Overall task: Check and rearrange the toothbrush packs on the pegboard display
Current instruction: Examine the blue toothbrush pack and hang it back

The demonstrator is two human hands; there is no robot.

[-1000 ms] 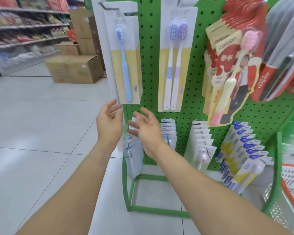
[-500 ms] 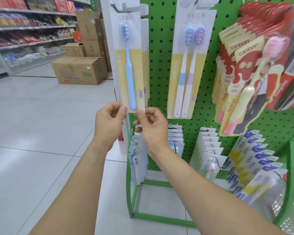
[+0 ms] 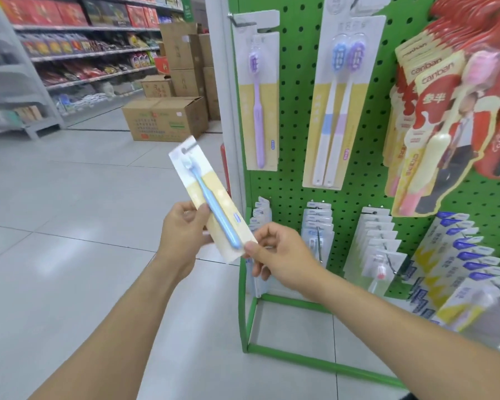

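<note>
A blue toothbrush pack is off the display, tilted with its top to the upper left, in front of the green pegboard. My left hand pinches its left edge near the middle. My right hand pinches its bottom corner. On the top left hook hangs a purple toothbrush pack. A twin pack with blue and purple brushes hangs to its right. Red packs hang at the far right.
Rows of small packs and blue-and-white packs hang on the lower pegs. The green stand frame sits on the tiled floor. Cardboard boxes and stocked shelves stand at the back left.
Both hands rose to the blue pack's bottom edge, took hold of it and brought it off the hook, down and left. The purple pack behind it now shows on the hook.
</note>
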